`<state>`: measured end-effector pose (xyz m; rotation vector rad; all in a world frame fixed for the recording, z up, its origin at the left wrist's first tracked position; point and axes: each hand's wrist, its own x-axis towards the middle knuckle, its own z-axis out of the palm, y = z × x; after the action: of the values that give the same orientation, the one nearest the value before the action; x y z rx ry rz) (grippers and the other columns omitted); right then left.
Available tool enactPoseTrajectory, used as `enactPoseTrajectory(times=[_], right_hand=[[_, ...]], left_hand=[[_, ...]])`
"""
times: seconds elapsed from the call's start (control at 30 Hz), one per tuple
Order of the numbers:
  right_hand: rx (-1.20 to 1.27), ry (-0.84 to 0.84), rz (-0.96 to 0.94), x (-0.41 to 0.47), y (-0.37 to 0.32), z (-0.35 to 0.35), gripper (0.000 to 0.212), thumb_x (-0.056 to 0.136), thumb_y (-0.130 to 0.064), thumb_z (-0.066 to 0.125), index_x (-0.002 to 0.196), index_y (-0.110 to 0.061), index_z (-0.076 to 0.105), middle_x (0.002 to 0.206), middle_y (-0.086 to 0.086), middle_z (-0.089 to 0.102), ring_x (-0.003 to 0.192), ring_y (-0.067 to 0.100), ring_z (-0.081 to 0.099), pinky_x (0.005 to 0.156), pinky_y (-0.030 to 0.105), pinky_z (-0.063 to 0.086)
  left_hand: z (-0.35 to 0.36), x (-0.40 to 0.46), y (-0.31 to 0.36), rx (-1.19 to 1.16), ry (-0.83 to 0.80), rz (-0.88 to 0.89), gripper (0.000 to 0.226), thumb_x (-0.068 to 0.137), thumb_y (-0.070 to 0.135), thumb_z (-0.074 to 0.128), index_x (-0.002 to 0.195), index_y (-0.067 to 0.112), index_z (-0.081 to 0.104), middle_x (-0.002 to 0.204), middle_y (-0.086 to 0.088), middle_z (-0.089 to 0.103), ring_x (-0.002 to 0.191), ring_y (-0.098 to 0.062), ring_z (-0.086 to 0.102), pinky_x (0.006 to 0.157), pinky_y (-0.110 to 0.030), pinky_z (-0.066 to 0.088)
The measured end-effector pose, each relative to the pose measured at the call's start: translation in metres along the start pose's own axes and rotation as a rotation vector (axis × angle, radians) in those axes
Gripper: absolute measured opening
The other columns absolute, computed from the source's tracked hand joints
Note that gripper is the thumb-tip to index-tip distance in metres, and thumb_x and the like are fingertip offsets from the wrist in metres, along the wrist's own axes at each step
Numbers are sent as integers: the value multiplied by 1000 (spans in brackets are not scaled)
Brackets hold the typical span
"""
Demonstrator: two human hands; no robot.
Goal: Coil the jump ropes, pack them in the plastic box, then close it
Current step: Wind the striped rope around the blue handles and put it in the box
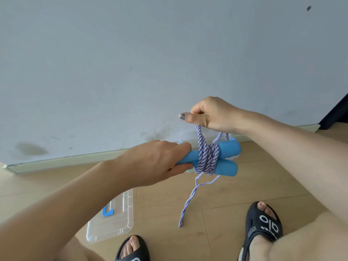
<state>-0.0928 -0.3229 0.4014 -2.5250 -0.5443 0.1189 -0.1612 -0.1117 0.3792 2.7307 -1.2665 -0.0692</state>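
Left hand (158, 162) is clamped round both blue foam handles (226, 157), held side by side so I get a fixed core to wind on. Right hand (209, 115) pinches a loop of the purple-white rope (207, 159) just above the wraps, keeping tension; the loose tail hangs toward the floor. Coiling looks mostly done, packing not started. Clear box lid (113, 223) lies on the wood-plank floor (169, 200) near my feet. The plastic box (188, 137) sits behind the handles against the pale scuffed wall (131, 63), mostly hidden.
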Motion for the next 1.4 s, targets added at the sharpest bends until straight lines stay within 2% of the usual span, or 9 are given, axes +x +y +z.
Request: enactPoseTrajectory(times=[0.17, 0.53, 0.7, 0.83, 0.97, 1.1, 1.2, 1.3, 1.4], right_hand=[[-14, 7, -84, 2, -12, 1, 63, 91, -58, 57, 54, -15, 29, 55, 0, 22, 53, 14, 19, 50, 29, 18], [-56, 122, -142, 3, -19, 8, 64, 92, -57, 56, 55, -11, 30, 56, 5, 22, 56, 15, 18, 51, 33, 20], [-73, 32, 9, 2, 0, 16, 64, 94, -58, 52, 53, -13, 28, 57, 5, 21, 54, 15, 18, 52, 35, 21], [18, -178, 219, -8, 0, 36, 60, 98, -53, 49, 52, -17, 35, 53, 3, 33, 48, 14, 32, 56, 31, 32], [158, -214, 369, -30, 4, 34, 43, 102, -14, 51, 65, -22, 32, 68, -7, 36, 51, 2, 42, 46, 10, 40], [283, -166, 397, -27, -3, 66, 42, 101, -19, 38, 59, -17, 38, 51, -1, 42, 49, 19, 39, 54, 28, 33], [325, -118, 419, -28, -6, 76, 48, 103, -25, 31, 55, -19, 35, 46, -2, 40, 66, 33, 59, 64, 33, 35], [404, -52, 387, -38, -20, 70, 55, 100, -37, 33, 49, -16, 39, 43, -5, 42, 72, 38, 62, 70, 39, 43], [182, -66, 262, -46, -43, 66, 56, 101, -44, 33, 58, -11, 45, 54, 3, 48, 57, 26, 47, 63, 36, 44]], left_hand=[[4, -1, 8, -58, -148, -9, 24, 100, 52, 41, 90, 34, 29, 70, 8, 45, 60, -10, 44, 54, -23, 36], [20, 3, 6, -168, -234, -7, 31, 99, 50, 44, 108, 21, 49, 73, 5, 51, 67, -21, 54, 66, -41, 47], [8, -2, 9, -367, -97, 13, 16, 99, 43, 51, 92, 29, 48, 66, 6, 50, 61, -17, 47, 54, -24, 37], [6, -12, 5, -501, -22, -50, 17, 98, 41, 53, 85, 30, 48, 61, 5, 48, 54, -12, 40, 52, -24, 35], [0, -11, -3, -699, 161, -260, 25, 99, 33, 54, 81, 17, 52, 65, 7, 55, 58, -9, 46, 58, -27, 42], [-2, -9, -21, -815, 150, -388, 26, 93, 34, 55, 76, 16, 49, 66, 4, 53, 56, -15, 43, 55, -29, 40], [-1, -9, -38, -926, 155, -459, 19, 91, 28, 53, 80, 13, 50, 69, 1, 52, 56, -14, 40, 53, -27, 38], [2, -8, -58, -744, 177, -579, 20, 97, 27, 52, 86, 9, 52, 74, -2, 58, 60, -16, 47, 59, -35, 44], [14, -7, -64, -409, 101, -625, 24, 98, 29, 49, 90, 6, 48, 79, -7, 58, 62, -20, 45, 58, -33, 40]])
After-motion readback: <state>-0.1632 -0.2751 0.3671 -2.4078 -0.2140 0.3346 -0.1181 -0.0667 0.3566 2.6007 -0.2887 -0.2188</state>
